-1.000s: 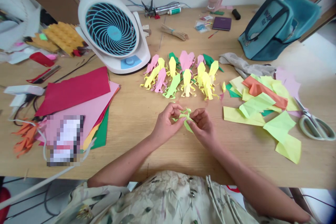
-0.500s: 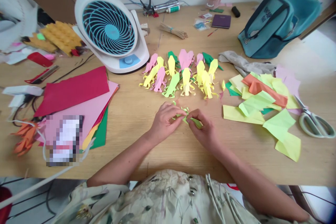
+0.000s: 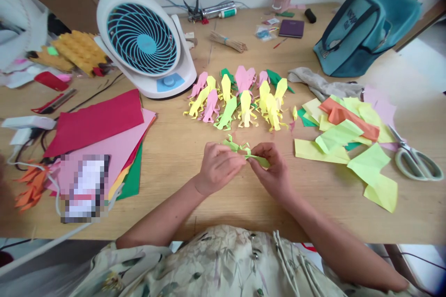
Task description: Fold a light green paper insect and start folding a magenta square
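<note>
My left hand (image 3: pixel 218 167) and my right hand (image 3: pixel 273 171) meet over the wooden table (image 3: pixel 181 158), both pinching a small light-green folded paper figure (image 3: pixel 247 151) with thin cut legs. The fingers of both hands are closed on it just above the tabletop. Behind my hands lies a cluster of finished paper figures (image 3: pixel 240 97) in yellow, pink and green.
A white desk fan (image 3: pixel 144 44) stands at the back left. Coloured paper sheets (image 3: pixel 101 134) lie to the left, paper scraps (image 3: pixel 348 139) and scissors (image 3: pixel 414 160) to the right. A teal bag (image 3: pixel 362 30) sits at the back right, a grey cloth (image 3: pixel 320 86) beside it.
The green figure has been turned from a bunched shape to lying sideways between my fingers. Both hands have shifted slightly and closed tighter on it.
</note>
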`<state>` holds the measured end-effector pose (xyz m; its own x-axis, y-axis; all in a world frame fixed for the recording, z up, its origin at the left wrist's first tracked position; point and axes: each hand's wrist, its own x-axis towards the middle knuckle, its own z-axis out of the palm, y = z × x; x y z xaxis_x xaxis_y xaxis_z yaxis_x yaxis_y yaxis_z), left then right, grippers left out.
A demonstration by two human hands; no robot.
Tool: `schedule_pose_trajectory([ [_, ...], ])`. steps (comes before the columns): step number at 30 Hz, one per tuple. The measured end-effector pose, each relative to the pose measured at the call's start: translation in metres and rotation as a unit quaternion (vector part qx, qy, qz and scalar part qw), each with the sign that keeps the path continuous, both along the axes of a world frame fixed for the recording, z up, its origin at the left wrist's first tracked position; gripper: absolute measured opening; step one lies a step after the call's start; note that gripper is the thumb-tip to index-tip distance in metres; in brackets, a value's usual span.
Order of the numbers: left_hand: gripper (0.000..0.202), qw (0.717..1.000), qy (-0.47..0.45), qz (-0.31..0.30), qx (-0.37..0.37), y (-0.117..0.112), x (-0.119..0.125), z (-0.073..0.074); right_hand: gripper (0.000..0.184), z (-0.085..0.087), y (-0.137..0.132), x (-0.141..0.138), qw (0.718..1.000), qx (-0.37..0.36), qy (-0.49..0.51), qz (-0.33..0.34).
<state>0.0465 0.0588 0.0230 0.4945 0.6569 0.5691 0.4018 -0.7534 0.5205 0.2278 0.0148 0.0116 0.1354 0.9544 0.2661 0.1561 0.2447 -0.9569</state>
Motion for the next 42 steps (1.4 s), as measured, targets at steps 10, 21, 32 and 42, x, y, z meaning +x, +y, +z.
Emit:
schedule_pose_trajectory([
  [10,0.013,0.95,0.046,0.005,0.308,0.0,-0.006,0.005,0.01,-0.008,-0.002,0.003,1.0,0.015,-0.003,0.007],
  [21,0.009,0.997,0.033,0.024,0.062,0.006,0.004,0.014,0.011,-0.004,0.003,0.001,0.999,-0.011,0.031,0.043],
  [32,0.01,0.996,0.068,0.004,-0.055,0.013,0.002,0.014,0.009,-0.008,0.007,0.004,0.994,-0.057,0.049,0.082],
  [42,0.007,0.997,0.072,-0.004,-0.038,0.017,-0.001,0.015,0.012,-0.008,0.008,0.004,0.99,-0.092,0.07,0.079],
])
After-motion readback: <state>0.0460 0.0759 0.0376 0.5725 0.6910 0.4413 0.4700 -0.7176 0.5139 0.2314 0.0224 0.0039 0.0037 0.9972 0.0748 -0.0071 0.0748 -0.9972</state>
